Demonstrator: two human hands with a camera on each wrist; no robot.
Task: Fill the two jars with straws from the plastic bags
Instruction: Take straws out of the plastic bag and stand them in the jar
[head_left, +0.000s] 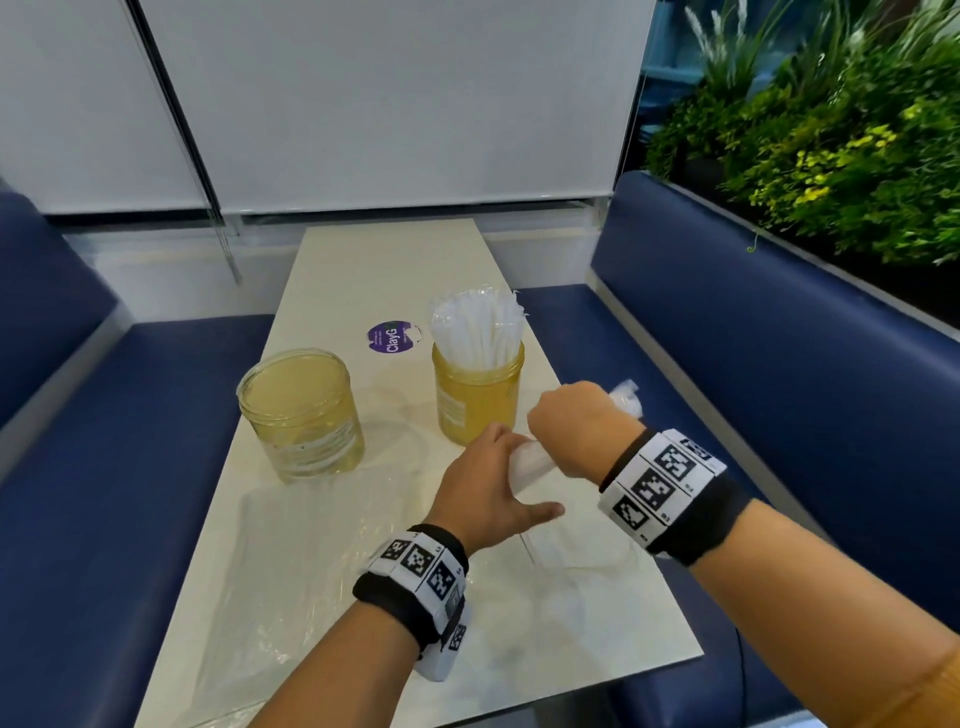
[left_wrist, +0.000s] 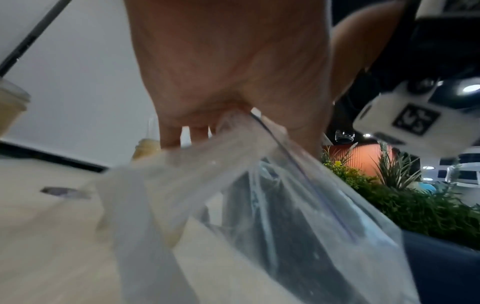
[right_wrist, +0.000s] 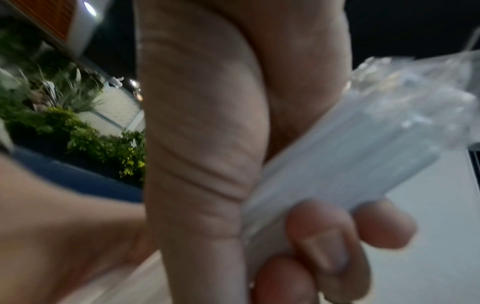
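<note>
- My right hand (head_left: 574, 426) hides most of the straws (right_wrist: 345, 156) it clenches; only their wrapped tips poke out past my knuckles, and the wrist view blurs them.
- My left hand (head_left: 488, 493) pinches the mouth of the bag (left_wrist: 298, 205) between thumb and curled fingers; the clear film is hard to trace on the table (head_left: 363, 260).
- Both hands hover just in front of the full jar (head_left: 478, 395).
- The empty jar (head_left: 301, 415) stands to the left, apart.

Both hands (head_left: 485, 488) (head_left: 574, 426) curled, gripping, nearly touching
</note>
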